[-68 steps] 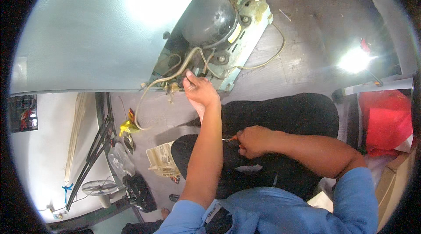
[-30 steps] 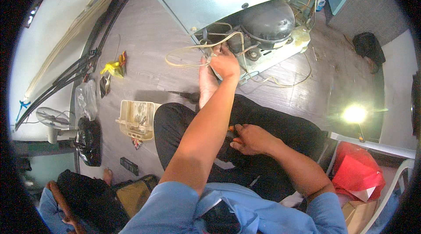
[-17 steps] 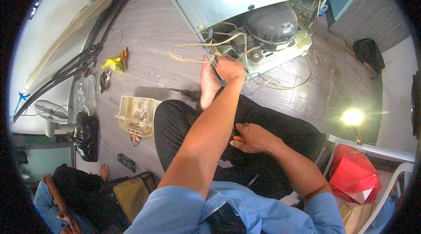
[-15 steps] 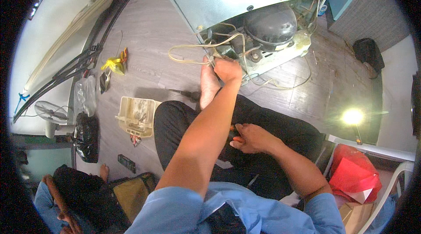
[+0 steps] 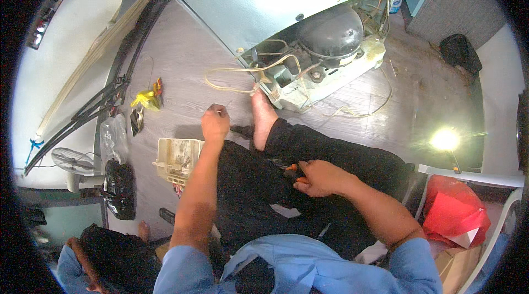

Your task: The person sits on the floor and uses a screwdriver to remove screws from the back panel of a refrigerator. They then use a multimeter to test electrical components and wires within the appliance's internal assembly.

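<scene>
My left hand (image 5: pixel 215 123) is closed in the air over the floor, short of the pale cable loop. A small light bit shows at its fingertips, too little to name. My right hand (image 5: pixel 322 178) rests above my lap, wrapped round pliers (image 5: pixel 292 168) with orange and black handles; their jaws are hard to see against my dark trousers. Beyond my bare foot stands a light-blue fridge (image 5: pixel 231 13) with its lower back open. Inside sit a black domed compressor (image 5: pixel 333 32) and a dirty white base tray (image 5: pixel 330 82). A pale cable (image 5: pixel 220 89) loops out of it.
A cream plastic tray (image 5: pixel 168 153) lies on the floor left of my leg. Farther left are a yellow bag (image 5: pixel 147 99), a black plastic bag (image 5: pixel 118 188) and a small fan (image 5: pixel 73 161). A bright lamp (image 5: pixel 445 140) and a red bag (image 5: pixel 454 211) are at right. Another person sits at lower left.
My left hand has come away from the cable at the fridge's corner, moving left and back toward me. My right hand keeps its hold on the pliers. The view has shifted slightly.
</scene>
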A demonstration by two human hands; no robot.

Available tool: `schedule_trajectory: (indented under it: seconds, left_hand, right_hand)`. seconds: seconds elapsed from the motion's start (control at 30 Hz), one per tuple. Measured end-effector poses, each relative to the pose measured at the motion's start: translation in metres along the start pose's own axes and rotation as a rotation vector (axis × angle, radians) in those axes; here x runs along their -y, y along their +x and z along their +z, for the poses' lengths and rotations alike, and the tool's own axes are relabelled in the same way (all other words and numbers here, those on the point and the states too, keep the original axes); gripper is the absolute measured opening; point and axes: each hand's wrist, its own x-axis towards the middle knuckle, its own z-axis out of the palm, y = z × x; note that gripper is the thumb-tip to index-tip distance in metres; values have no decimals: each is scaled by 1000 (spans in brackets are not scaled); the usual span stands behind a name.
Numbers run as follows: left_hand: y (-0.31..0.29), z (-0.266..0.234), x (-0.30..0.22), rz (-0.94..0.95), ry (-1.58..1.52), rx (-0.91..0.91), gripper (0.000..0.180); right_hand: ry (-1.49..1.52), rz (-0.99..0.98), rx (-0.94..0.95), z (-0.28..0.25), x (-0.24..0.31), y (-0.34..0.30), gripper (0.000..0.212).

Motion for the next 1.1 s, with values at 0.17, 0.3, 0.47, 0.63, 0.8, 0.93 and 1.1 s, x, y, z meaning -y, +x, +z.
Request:
schedule_trajectory:
  seconds: [0.17,0.3,0.47,0.63,0.8,0.93,1.1]
  left_hand:
    - [63,64,99,201,187,243,19]
    - [16,22,-16,244,312,45,26]
    - [-36,-14,-150,251,-432,212,39]
    - [-1,18,-215,127,-280,166,61]
    - [58,38,-207,221,-137,261,62]
    - [57,27,-231,122,134,389,69]
    - [83,45,-218,202,380,415,54]
  right_hand:
    - [41,121,93,-15,8,-2,47]
    - [19,118,49,-7,-4,-4,47]
    - [-6,89,48,-6,1,0,47]
    - [17,64,37,-2,-6,-3,48]
    - [-5,72,48,-1,-11,-4,50]
    - [-2,56,35,1,-11,-7,51]
    - [30,-17,3,11,-19,-4,51]
